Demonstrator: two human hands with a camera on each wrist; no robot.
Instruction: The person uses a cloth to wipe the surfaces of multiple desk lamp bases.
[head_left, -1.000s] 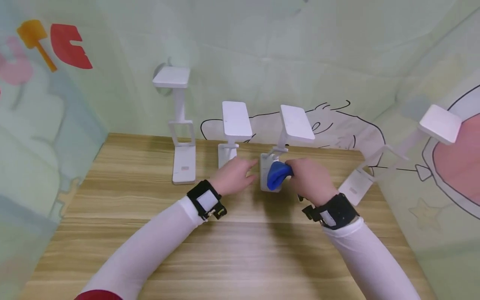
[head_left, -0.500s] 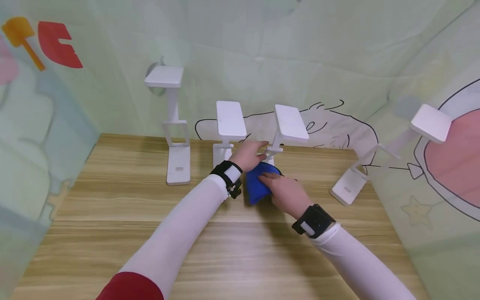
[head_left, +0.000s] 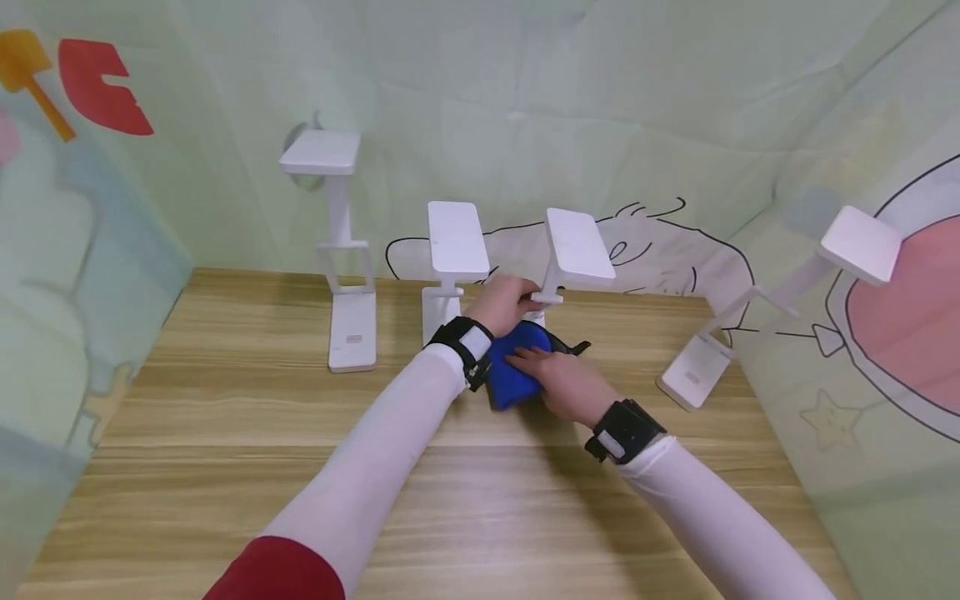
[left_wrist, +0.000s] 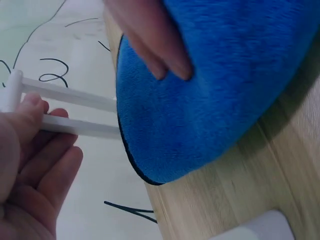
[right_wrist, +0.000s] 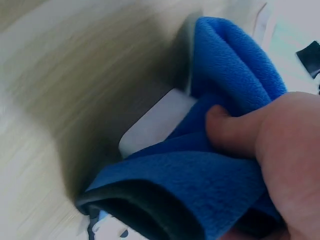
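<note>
In the head view my left hand (head_left: 501, 305) is at the frame arm of the third white phone stand (head_left: 579, 246) from the left. The left wrist view shows thumb and fingers pinching one white rod (left_wrist: 82, 126) of that frame. My right hand (head_left: 576, 388) holds a blue plush cloth (head_left: 513, 383) with a dark edge over the stand's base. Seen from the right wrist, the thumb presses into the folded cloth (right_wrist: 200, 175), and a corner of the white base (right_wrist: 155, 125) shows beneath it. Most of the base is hidden by the cloth.
Another white phone stand (head_left: 457, 237) stands close to my left hand. Further left is a taller one (head_left: 352, 329), and a fourth (head_left: 693, 375) leans out at the right. All stand on a wood-grain table (head_left: 480, 517) before a printed cloth backdrop (head_left: 510, 125).
My left hand has moved right, from beside the second stand to the third stand's frame, and now grips it. My right hand has shifted left, spreading the blue cloth over the base.
</note>
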